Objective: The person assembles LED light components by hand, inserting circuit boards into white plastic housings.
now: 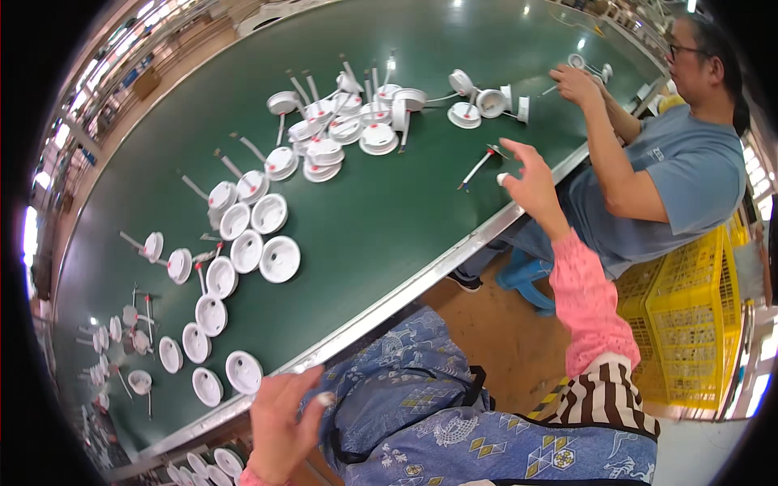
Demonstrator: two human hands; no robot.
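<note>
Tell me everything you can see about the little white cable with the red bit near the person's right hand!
The white cable is thin, smooth and plastic-looking. It's nearly straight, slanting across the green tabletop. Its lower-left end shows dark and bluish wire tips. At its upper-right end are a red piece and a small greyish part. The right hand is close by, fingers apart; I can't tell if it touches.

The green table (365, 235) bears white cups (279, 261), wired white discs (378, 141) and a short cable (477, 168).
</note>
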